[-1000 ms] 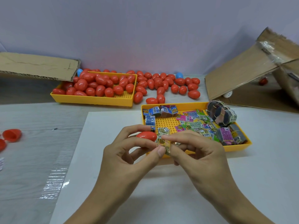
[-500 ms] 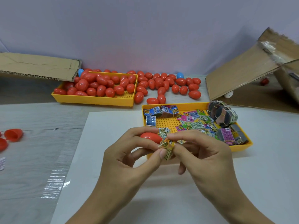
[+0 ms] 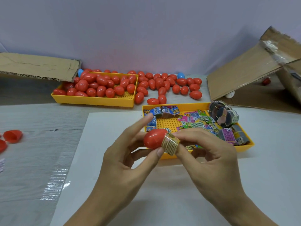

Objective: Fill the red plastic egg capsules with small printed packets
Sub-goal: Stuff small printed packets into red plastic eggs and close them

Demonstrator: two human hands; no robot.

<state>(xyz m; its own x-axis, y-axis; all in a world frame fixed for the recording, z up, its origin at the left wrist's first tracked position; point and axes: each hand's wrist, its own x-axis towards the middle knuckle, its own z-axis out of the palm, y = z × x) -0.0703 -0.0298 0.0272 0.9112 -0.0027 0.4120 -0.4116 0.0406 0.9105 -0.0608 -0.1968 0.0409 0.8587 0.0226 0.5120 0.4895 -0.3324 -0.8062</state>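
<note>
My left hand [image 3: 125,162] holds a red egg capsule half [image 3: 154,138] between thumb and middle fingers, its index finger pointing up. My right hand [image 3: 210,154] pinches a small yellow printed packet [image 3: 170,143] that sits partly in the capsule's open end. Both hands hover over the near left corner of a yellow tray [image 3: 244,148] of mixed printed packets [image 3: 193,119]. A second yellow tray [image 3: 94,100] at the back holds several closed red eggs [image 3: 101,86]. More red eggs [image 3: 164,84] lie loose beside it.
Two open red capsule halves [image 3: 12,136] lie at the far left on the grey table. A white sheet [image 3: 268,160] lies beneath the near tray. Bundled packet stacks [image 3: 224,114] sit on the tray's right end. Cardboard [image 3: 37,66] lies at back left, a cardboard box [image 3: 254,67] at right.
The packet was pinched between both hands beside the capsule; now it is rolled and partly pushed into the capsule's open end. The left index finger has lifted off.
</note>
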